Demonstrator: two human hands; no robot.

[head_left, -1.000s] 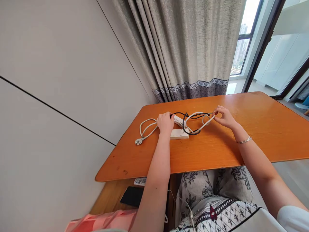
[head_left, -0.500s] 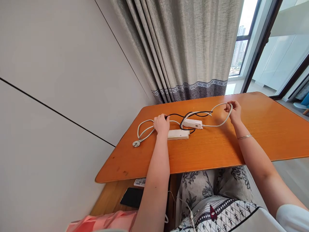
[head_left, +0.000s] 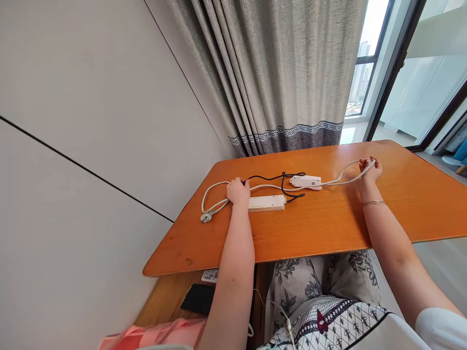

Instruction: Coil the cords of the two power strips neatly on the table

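On the orange wooden table lie a white power strip point(head_left: 267, 203) and, beyond it to the right, a smaller white power strip point(head_left: 306, 182). My left hand point(head_left: 238, 191) is closed on the black cable point(head_left: 264, 178) near the left end of the nearer strip; the white cable passes beside or under it. At the right, my right hand point(head_left: 370, 169) pinches a loop of the white cable point(head_left: 348, 182), raised over the table. The white plug point(head_left: 206, 217) rests at the left, with cable curving around above it.
The orange table point(head_left: 328, 223) meets a pale wall on the left. A grey curtain point(head_left: 284, 73) hangs behind it. Below the front edge are a black phone point(head_left: 197, 298), a white object point(head_left: 210, 275) and pink cloth point(head_left: 156, 335).
My right hand has moved right, drawing the white cable out straighter. The smaller strip has shifted right and turned, and the black cable has come apart from the white loops. My left hand moved slightly left.
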